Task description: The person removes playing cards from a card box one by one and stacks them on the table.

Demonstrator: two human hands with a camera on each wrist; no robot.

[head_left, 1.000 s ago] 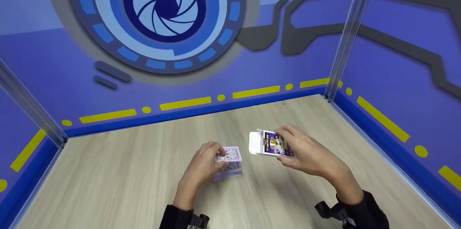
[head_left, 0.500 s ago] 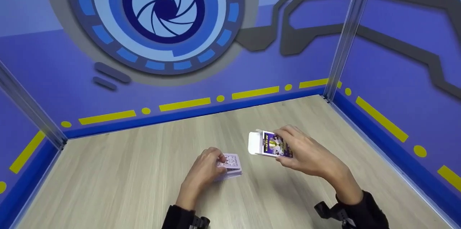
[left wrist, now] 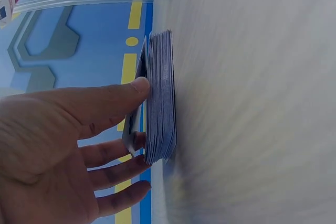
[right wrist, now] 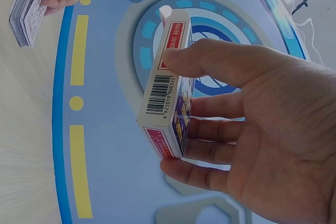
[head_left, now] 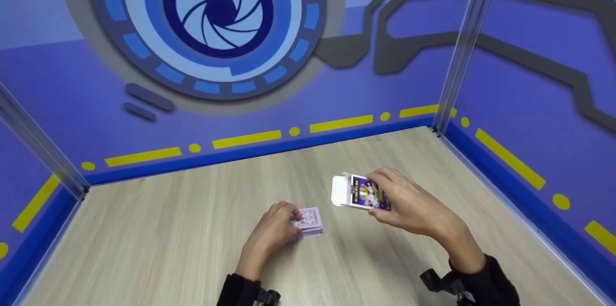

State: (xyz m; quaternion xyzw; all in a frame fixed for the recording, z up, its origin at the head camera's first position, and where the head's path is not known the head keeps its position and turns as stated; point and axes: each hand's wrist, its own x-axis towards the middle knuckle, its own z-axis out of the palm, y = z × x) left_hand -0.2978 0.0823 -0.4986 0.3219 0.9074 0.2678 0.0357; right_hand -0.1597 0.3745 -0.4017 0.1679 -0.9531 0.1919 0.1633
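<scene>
A deck of playing cards [head_left: 311, 229] with patterned backs lies stacked on the table. My left hand [head_left: 272, 226] is at its left end, pinching the top of the pile between thumb and fingers. In the left wrist view a thin top layer of cards [left wrist: 129, 137] tilts slightly away from the thick stack [left wrist: 160, 98], by the thumb. To the right, my right hand [head_left: 409, 202] grips a card box [head_left: 368, 193] in the air by its long edges. The box's white end flap [head_left: 340, 190] stands open toward the deck. A barcode shows on its side in the right wrist view.
The light wood table [head_left: 183, 234] is enclosed by printed blue-purple panels [head_left: 269, 104] at the back and both sides. Clear corner posts [head_left: 467, 41] join the panels. Black cuffs with small cameras sit on both wrists.
My left hand has lowered the lifted cards onto the stack, closing most of the gap between them. The right hand and the box have stayed in place.
</scene>
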